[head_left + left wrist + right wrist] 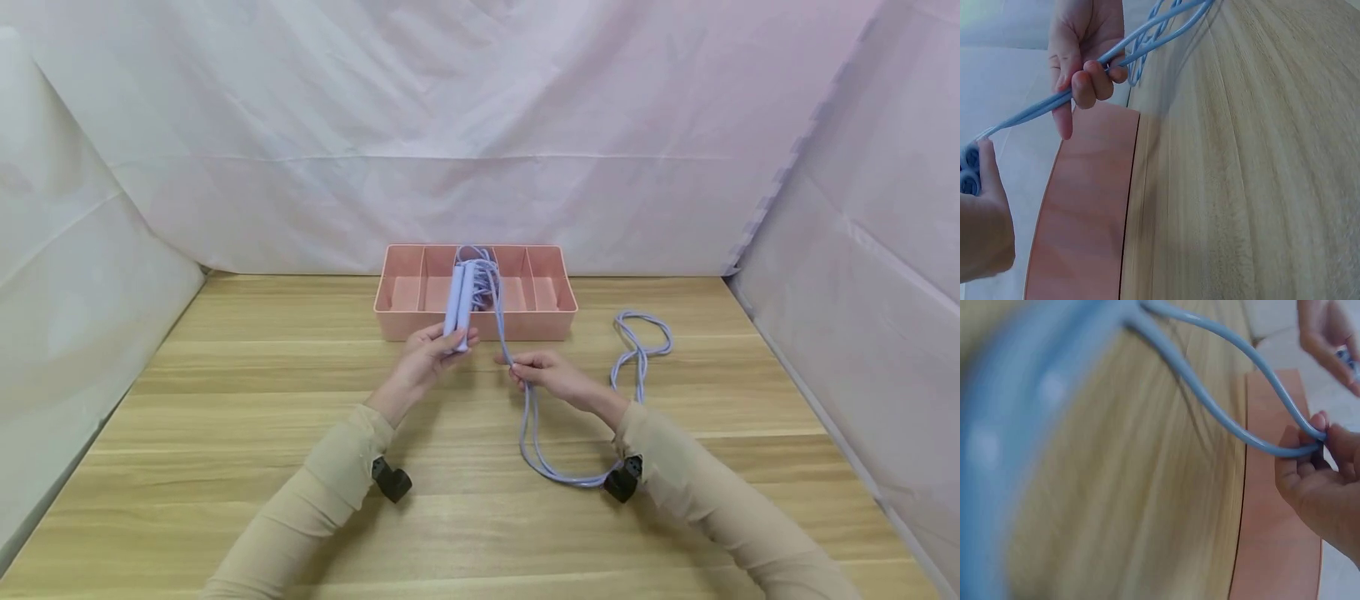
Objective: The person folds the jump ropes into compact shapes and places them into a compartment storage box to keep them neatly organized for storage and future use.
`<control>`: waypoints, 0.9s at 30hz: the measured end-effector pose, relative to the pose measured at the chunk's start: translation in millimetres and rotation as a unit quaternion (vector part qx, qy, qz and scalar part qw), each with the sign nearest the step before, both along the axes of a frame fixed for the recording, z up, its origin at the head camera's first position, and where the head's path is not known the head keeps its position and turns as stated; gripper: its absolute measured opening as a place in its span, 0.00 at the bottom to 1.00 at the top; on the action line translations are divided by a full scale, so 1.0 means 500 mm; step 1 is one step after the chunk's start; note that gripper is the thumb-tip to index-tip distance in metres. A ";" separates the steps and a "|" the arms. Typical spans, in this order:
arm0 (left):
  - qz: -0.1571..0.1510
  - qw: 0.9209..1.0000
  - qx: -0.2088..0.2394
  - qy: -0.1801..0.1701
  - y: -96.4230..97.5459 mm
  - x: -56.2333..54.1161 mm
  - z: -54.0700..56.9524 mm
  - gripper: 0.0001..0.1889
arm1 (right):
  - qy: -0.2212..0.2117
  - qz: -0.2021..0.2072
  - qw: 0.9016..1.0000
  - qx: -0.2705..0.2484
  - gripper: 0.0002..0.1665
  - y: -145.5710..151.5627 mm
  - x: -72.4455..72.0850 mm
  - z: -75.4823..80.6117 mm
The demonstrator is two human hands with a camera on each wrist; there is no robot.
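Your left hand (426, 360) grips both handles (466, 300), perhaps for holding them parallel; your right hand (553, 375) pinches the doubled cord (577, 481), probably for guiding it.

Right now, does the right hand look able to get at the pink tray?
Probably yes: the right hand is just in front of the pink tray, with only the blue cord seen running between them, though its fingers are busy holding that cord.
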State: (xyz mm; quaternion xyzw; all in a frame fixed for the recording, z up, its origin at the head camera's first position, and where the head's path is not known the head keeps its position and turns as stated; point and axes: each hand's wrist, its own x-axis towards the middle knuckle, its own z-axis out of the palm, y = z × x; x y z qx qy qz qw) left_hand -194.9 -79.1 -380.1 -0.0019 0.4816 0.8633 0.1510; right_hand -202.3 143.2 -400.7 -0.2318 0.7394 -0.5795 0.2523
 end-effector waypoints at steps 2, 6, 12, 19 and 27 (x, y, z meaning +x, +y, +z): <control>-0.023 0.999 -0.016 0.017 0.002 0.001 -0.001 0.21 | 0.017 0.027 0.999 0.027 0.18 -0.002 -0.008 0.001; -0.026 0.996 -0.070 0.044 0.009 0.001 -0.004 0.20 | 0.106 0.077 0.988 0.081 0.15 -0.016 -0.019 0.008; 0.056 0.967 -0.234 0.088 0.020 0.005 0.003 0.15 | 0.343 0.101 0.911 0.208 0.06 -0.050 -0.011 0.024; 0.060 0.933 -0.327 0.139 0.024 0.009 0.008 0.13 | 0.407 0.101 0.885 0.201 0.07 -0.061 -0.011 0.025; 0.036 0.943 -0.295 0.147 0.022 0.009 -0.012 0.13 | 0.413 0.095 0.882 0.205 0.12 -0.068 -0.013 0.023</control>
